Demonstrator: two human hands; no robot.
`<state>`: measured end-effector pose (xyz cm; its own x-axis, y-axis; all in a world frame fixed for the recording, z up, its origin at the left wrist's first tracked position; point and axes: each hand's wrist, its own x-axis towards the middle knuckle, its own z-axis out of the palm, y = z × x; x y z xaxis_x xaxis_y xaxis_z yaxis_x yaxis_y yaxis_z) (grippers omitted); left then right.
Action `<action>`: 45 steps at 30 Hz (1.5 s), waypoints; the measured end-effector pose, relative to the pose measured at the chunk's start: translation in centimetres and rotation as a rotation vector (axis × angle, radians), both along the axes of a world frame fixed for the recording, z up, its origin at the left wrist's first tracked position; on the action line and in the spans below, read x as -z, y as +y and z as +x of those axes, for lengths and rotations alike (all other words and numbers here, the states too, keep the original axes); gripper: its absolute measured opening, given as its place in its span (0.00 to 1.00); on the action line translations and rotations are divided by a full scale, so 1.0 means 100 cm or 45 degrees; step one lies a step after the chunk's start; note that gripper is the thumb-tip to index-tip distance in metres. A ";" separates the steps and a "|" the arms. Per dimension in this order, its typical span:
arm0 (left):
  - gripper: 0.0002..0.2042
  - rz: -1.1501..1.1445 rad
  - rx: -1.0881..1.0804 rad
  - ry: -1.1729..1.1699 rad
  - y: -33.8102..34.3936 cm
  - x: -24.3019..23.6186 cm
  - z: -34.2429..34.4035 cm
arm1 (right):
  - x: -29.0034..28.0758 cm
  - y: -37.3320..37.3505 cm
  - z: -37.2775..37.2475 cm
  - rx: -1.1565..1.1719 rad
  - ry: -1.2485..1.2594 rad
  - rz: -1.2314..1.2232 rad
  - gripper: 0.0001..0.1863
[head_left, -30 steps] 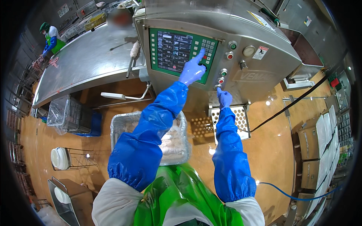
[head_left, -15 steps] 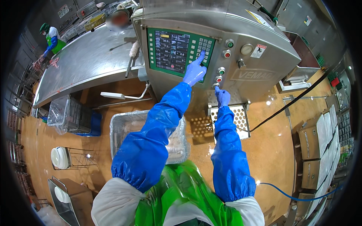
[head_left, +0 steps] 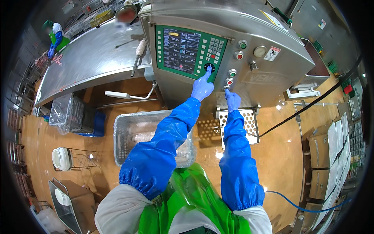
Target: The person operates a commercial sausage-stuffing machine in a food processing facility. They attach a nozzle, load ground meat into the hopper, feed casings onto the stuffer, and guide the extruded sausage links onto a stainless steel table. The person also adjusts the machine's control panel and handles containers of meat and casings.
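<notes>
My left hand (head_left: 202,89), in a blue glove, holds nothing. Its index finger is stretched up to the black round dial (head_left: 209,68) at the lower right of a green-framed control panel (head_left: 181,50), the other fingers curled. My gloved right hand (head_left: 233,101) has its index finger on the lowest push button (head_left: 226,87), beneath a red one (head_left: 229,81). It grips nothing either. The panel's lit screen and the buttons sit on the front of a large stainless steel machine (head_left: 257,39).
Below my left arm stands a grey, plastic-lined crate (head_left: 120,136) of pale packed pieces. A perforated metal step (head_left: 249,124) lies under my right hand. A steel table (head_left: 89,62) extends left, where a co-worker (head_left: 56,37) handles meat. Boxes (head_left: 319,148) line the right; a black cable (head_left: 311,102) crosses there.
My left index finger has gone down from the keypad to the round dial. My right finger stays on the low button. The view has shifted slightly.
</notes>
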<state>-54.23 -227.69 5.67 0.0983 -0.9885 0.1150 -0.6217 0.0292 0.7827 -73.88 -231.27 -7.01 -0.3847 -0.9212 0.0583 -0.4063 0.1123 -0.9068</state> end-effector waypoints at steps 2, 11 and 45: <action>0.38 -0.038 0.031 0.001 -0.001 -0.002 0.000 | 0.006 -0.006 -0.006 0.006 -0.019 0.023 0.26; 0.28 0.567 0.405 1.076 0.072 0.044 0.058 | -0.010 -0.005 0.003 -0.035 -0.099 0.004 0.25; 0.24 0.924 -0.338 1.770 0.312 0.178 0.207 | -0.024 0.004 0.009 0.007 0.219 0.153 0.28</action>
